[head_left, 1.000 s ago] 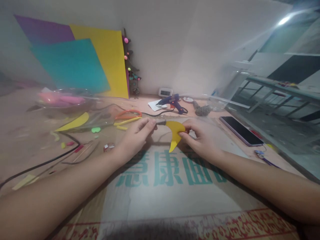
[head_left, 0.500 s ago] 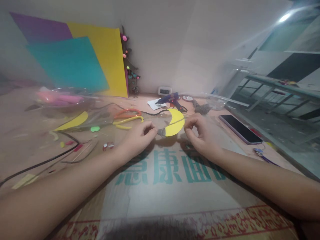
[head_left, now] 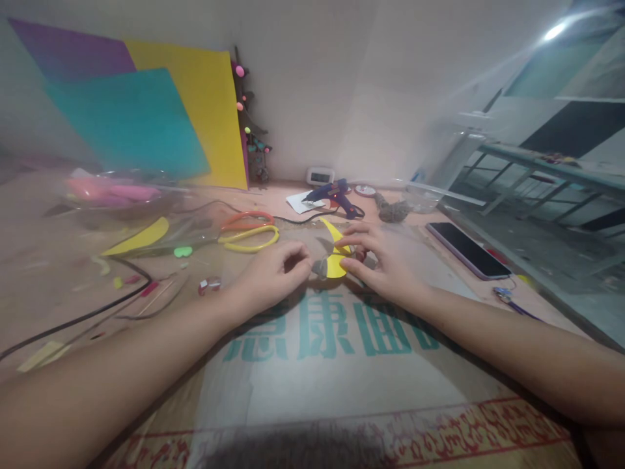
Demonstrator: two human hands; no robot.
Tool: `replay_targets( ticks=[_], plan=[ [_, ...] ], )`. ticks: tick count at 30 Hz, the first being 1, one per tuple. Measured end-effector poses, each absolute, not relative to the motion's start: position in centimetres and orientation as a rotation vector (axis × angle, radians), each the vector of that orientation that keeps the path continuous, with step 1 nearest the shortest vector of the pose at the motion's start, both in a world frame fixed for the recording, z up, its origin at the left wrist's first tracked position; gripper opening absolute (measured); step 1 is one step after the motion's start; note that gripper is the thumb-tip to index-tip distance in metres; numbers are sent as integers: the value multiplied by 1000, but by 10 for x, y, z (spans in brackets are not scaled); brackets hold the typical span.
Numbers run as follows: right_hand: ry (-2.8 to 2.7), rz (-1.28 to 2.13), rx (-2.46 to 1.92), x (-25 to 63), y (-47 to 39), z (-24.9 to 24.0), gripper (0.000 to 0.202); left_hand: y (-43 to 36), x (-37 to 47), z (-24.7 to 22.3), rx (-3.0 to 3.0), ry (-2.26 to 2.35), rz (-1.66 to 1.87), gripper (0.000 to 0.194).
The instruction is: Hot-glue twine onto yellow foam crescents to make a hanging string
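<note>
A yellow crescent moon cut-out (head_left: 336, 266) is held between my two hands, above a board with green printed characters. Grey cord (head_left: 319, 268) is wound round its lower left tip. My left hand (head_left: 288, 270) pinches the moon at that wrapped tip, thumb against fingers. My right hand (head_left: 368, 257) closes on the moon's right side, its fingers lying over the yellow face and covering part of it. A strand of the cord crosses the moon beneath these fingers.
Scissors (head_left: 251, 238) with orange and yellow handles lie left of centre. Behind stand a glue gun (head_left: 332, 193) and a small white clock (head_left: 320, 176). A ball of grey cord (head_left: 392, 208) and a phone (head_left: 467, 251) lie to the right. Another yellow cut-out (head_left: 139, 236) rests left.
My right hand has moved left, its fingers now over the moon's face. The moon has turned and partly gone behind these fingers. My left hand keeps its pinch at the wrapped tip.
</note>
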State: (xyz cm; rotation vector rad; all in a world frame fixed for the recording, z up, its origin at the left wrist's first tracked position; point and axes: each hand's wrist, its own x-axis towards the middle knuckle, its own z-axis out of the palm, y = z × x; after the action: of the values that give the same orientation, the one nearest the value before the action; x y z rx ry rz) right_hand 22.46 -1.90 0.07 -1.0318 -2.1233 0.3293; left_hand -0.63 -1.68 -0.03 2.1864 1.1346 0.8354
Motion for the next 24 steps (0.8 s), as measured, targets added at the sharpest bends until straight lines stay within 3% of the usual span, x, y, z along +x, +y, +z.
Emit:
replay_targets(
  ticks=[3, 10, 16, 24],
  plan=[
    [-2117, 336, -1053, 226, -17, -1, 16, -16, -6, -3, 2181, 1124, 838, 21],
    [-2254, 246, -901, 226, -19, -3, 36, -17, -6, -3, 2249, 1082, 765, 27],
    [-2259, 307, -936, 225, -20, -6, 14, -19, -5, -3, 2341, 1034, 706, 24],
    [-2140, 269, -901, 225, -25, 0, 11, -18, -5, -5, 2353, 1049, 720, 21]
  ],
)
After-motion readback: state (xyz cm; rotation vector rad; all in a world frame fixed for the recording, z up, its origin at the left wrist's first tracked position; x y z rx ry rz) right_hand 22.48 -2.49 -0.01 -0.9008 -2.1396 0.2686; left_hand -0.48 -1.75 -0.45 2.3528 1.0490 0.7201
